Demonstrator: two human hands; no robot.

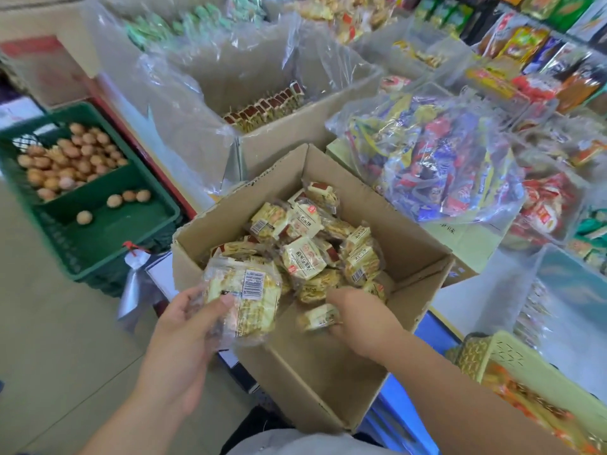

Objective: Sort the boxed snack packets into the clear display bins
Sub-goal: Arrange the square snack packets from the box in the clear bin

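**Two hands at one box**

One open box (394, 231) sits at the centre of the frame, with roughly a dozen loose packets (302, 257) heaped inside. The left hand (184, 326) grips a stack (244, 290) of packets over the box's near-left corner, thumb on top; how many it holds cannot be told. The right hand (358, 320) is inside the box, fingers curled round one packet (317, 318). At the left of the frame, one green crate (98, 257) holds a heap of eggs and four loose eggs (129, 196).
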